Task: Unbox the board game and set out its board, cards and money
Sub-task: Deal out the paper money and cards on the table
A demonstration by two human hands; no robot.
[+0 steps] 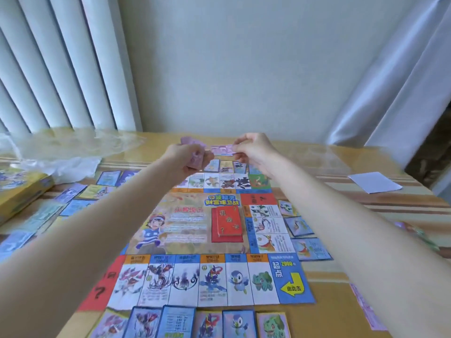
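Observation:
The colourful game board (195, 230) lies flat on the table. A red card stack (228, 224) rests on its middle. Picture cards (238, 324) are laid along its near edge, and more cards (73, 192) line its left and right sides. Both my arms reach over the board to its far edge. My left hand (188, 158) is shut on a small bundle of pink money notes (194, 162). My right hand (251, 150) pinches a single pink note (223, 150) just to the right of that bundle.
The yellow game box (22, 191) sits at the left table edge, with crumpled clear plastic wrap (68, 147) behind it. A white paper sheet (374, 182) lies far right. Pink notes (366, 306) lie near my right forearm. A wall and curtains stand behind the table.

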